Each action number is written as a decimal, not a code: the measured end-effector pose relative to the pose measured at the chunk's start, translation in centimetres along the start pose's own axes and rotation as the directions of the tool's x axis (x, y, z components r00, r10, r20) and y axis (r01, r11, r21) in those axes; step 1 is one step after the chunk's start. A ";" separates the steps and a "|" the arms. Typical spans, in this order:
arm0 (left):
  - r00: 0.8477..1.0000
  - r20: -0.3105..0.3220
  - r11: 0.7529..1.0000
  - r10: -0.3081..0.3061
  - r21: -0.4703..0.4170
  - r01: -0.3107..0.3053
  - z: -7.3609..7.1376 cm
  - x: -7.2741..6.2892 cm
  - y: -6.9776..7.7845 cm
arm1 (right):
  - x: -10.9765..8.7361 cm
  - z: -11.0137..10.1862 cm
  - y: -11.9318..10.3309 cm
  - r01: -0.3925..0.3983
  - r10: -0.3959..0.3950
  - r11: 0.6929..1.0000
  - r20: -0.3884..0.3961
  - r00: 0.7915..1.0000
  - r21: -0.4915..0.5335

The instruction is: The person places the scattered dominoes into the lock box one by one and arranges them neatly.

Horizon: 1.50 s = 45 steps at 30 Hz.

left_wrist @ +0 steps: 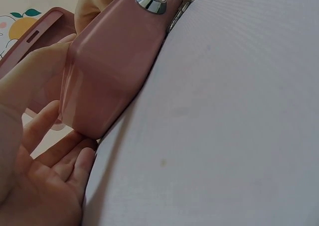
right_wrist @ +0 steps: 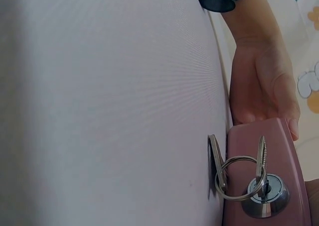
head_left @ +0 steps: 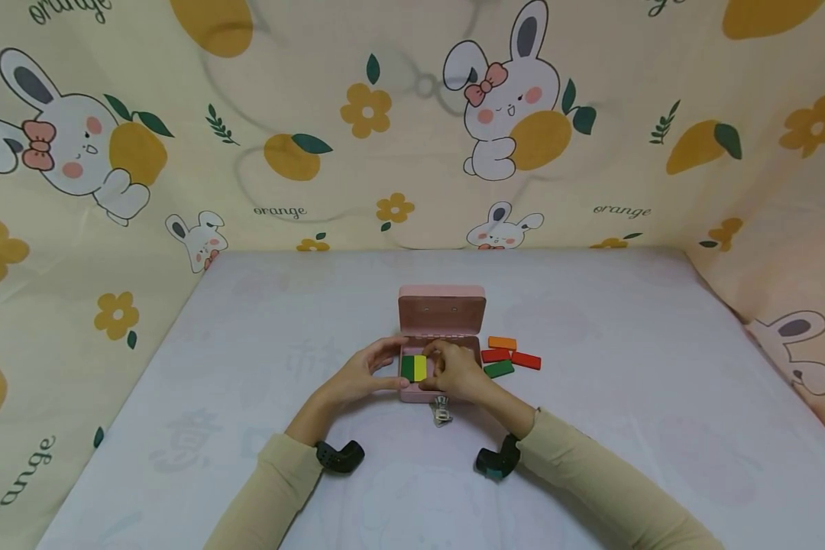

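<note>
A pink metal cash box (head_left: 435, 396) stands with its lid (head_left: 442, 312) raised. Inside, at the left end, a green block (head_left: 408, 368) and a yellow block (head_left: 421, 367) lie side by side. My left hand (head_left: 360, 374) holds the left end of the box, thumb at the rim and fingers along the outside wall. My right hand (head_left: 457, 373) reaches into the box and pinches the yellow block between thumb and fingertips at its two ends. That hand hides the right part of the inside. Keys (right_wrist: 261, 159) on a ring hang from the front lock (right_wrist: 266, 196).
Right of the box lie an orange block (head_left: 502, 343), two red blocks (head_left: 526, 360) and another green block (head_left: 499, 370). A white cloth (head_left: 247, 397) covers the table. Printed curtain (head_left: 399, 153) stands behind and at the sides.
</note>
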<state>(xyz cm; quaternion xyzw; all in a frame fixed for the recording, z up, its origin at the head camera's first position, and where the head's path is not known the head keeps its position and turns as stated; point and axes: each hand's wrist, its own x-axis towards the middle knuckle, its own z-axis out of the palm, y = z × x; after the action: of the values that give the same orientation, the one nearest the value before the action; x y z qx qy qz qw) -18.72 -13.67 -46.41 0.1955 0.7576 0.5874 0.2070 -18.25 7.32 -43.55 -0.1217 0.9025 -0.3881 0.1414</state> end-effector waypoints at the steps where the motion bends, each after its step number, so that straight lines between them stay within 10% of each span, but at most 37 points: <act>1: 1.000 0.000 1.000 0.001 0.001 -0.001 0.0 0.0 0.0 | 0.0 0.0 0.0 0.002 -0.002 1.000 0.000 1.000 0.000; 45: 1.000 -0.012 1.000 0.006 -0.007 -0.007 0.2 0.1 0.0 | -2.5 -3.2 0.3 0.248 -0.249 0.961 -0.010 0.969 0.122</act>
<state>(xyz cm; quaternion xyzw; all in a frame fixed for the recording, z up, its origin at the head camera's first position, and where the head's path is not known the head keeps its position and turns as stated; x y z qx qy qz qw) -18.66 -13.44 -46.42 0.1937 0.7561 0.5918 0.2013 -17.04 10.43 -41.26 -0.2261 0.8543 -0.4569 0.1015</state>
